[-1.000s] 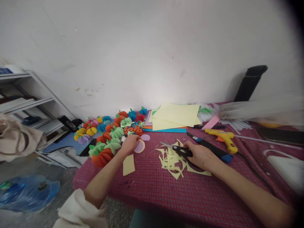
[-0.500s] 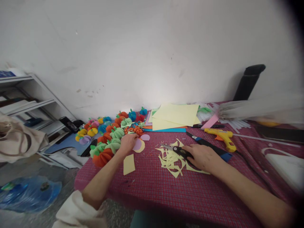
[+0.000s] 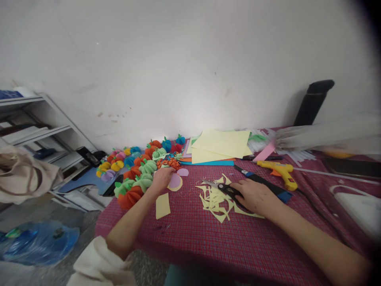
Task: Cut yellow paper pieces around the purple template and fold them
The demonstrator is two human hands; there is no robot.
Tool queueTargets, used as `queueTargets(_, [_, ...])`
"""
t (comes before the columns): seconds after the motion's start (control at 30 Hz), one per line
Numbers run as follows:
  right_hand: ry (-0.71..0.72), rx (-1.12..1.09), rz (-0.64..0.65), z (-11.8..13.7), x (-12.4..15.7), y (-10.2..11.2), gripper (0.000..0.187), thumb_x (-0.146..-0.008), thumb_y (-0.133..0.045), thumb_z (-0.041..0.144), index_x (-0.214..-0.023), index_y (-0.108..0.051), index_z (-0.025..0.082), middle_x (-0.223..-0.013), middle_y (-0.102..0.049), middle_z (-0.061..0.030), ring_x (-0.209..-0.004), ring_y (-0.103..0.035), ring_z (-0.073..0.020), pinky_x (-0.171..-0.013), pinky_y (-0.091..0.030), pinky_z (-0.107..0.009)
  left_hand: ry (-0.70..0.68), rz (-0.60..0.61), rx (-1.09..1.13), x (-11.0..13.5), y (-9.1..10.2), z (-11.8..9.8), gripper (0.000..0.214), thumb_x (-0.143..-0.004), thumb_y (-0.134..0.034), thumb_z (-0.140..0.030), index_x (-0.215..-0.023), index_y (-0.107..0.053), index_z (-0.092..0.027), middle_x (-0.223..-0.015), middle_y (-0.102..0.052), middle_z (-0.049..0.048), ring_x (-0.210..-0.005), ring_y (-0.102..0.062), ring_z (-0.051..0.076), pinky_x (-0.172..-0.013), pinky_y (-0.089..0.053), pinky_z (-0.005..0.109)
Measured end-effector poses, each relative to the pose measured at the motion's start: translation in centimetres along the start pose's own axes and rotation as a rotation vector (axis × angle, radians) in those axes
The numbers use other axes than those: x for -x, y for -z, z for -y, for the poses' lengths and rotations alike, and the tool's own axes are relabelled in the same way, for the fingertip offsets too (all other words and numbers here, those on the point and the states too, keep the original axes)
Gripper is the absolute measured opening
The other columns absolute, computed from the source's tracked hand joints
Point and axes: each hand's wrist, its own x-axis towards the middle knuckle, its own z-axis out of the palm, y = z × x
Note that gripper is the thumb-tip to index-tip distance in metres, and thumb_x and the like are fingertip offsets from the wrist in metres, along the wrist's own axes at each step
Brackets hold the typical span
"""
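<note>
My left hand (image 3: 162,178) reaches to the upper left edge of a purple paper circle (image 3: 175,181). The circle lies over a larger pale yellow paper circle (image 3: 178,187), and my fingers look pinched at its edge, their tips partly hidden. Another purple paper piece (image 3: 183,172) lies just beyond. A yellow paper rectangle (image 3: 162,206) rests nearer to me. My right hand (image 3: 253,194) is closed around the black handles of the scissors (image 3: 224,188). Their blades point left, above a pile of yellow paper scraps (image 3: 214,202).
Several coloured paper pumpkins (image 3: 147,167) stand on the left, beside orange shreds (image 3: 169,163). Yellow paper sheets (image 3: 222,145) are stacked at the back. A yellow glue gun (image 3: 278,171) and a black-and-blue tool (image 3: 262,182) lie to the right, on the red checked tablecloth (image 3: 190,238).
The purple circle has shifted slightly right over the yellow one, with my left hand still at its edge. My right hand and the scissors have hardly moved.
</note>
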Motion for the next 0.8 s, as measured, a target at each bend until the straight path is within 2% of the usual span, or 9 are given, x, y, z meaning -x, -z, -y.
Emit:
queueTargets(0.23, [-0.020, -0.011, -0.001, -0.4, -0.2, -0.6, 0.028, -0.077, -0.048, 0.024, -0.100, -0.062, 0.022, -0.085, -0.066, -0.0089, -0.083, -0.060, -0.0242, -0.073, -0.044, -0.034, 0.009, -0.027, 0.026, 0.5, 0.1, 0.3, 0.032, -0.084, -0.038, -0.025, -0.103, -0.063, -0.020, -0.102, -0.065, 0.0065, -0.095, -0.056, 0.018, -0.083, -0.037, 0.026])
queueTargets(0.43, [-0.024, -0.003, -0.015, -0.2, -0.1, -0.4, 0.028, -0.077, -0.049, 0.029, -0.100, -0.063, 0.021, -0.083, -0.065, -0.0096, -0.084, -0.058, -0.0261, -0.073, -0.043, -0.037, 0.045, 0.019, -0.012, 2.1, -1.3, 0.4, 0.033, -0.075, -0.051, -0.045, -0.088, -0.067, -0.019, -0.087, -0.066, 0.0076, -0.084, -0.058, 0.019, -0.073, -0.039, 0.027])
queueTargets(0.53, [-0.035, -0.018, -0.037, 0.0, -0.2, 0.0, 0.027, -0.080, -0.046, 0.032, -0.097, -0.063, 0.021, -0.083, -0.064, -0.0098, -0.085, -0.057, -0.0257, -0.076, -0.042, -0.038, 0.089, 0.025, -0.032, 2.7, -2.3, 0.3, 0.039, -0.072, -0.052, -0.051, -0.087, -0.067, -0.019, -0.086, -0.065, 0.0088, -0.081, -0.058, 0.021, -0.070, -0.039, 0.028])
queueTargets(0.8, [-0.092, -0.071, -0.154, 0.3, -0.5, 0.4, 0.024, -0.082, -0.046, 0.030, -0.093, -0.064, 0.019, -0.089, -0.063, -0.0104, -0.092, -0.055, -0.0239, -0.085, -0.039, -0.036, 0.189, 0.004, -0.031, 2.7, -3.1, -0.1, 0.039, -0.068, -0.057, -0.050, -0.091, -0.063, -0.019, -0.093, -0.064, 0.0085, -0.088, -0.056, 0.021, -0.071, -0.038, 0.028])
